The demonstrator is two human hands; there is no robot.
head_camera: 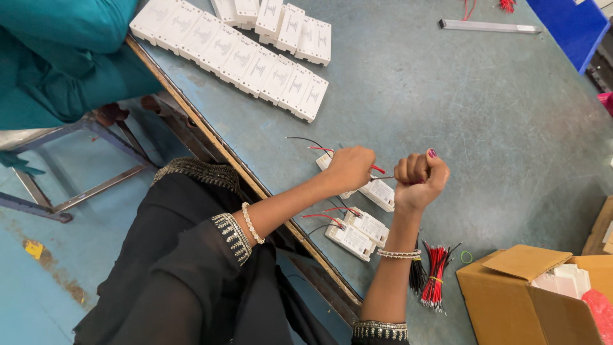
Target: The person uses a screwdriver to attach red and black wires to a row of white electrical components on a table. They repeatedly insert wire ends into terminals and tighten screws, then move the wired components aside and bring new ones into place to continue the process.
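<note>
A person in black sleeves with beaded cuffs works at a grey-blue table (447,108), seen from above. The left hand (350,167) is closed around a small white rectangular box (378,191) that rests on the table under it. Most of this box is hidden by the hand. Its long axis runs from upper left to lower right, and red and black wires (317,147) stick out of its upper-left end, pointing away toward the left. The right hand (420,179) is raised just beside it in a tight fist. A thin wire seems to run between the two hands, but what the fist grips is hard to make out.

Nearer the table edge lie two more white boxes (357,232) with red and black leads. A bundle of red and black wires (433,275) lies to the right of the forearm, beside an open cardboard box (504,294) that is cut off at the corner. A long diagonal row of white boxes (236,54) sits at the far left of the table. A second person in teal cloth (57,57) sits at upper left, mostly out of view. The floor below is blue and worn.
</note>
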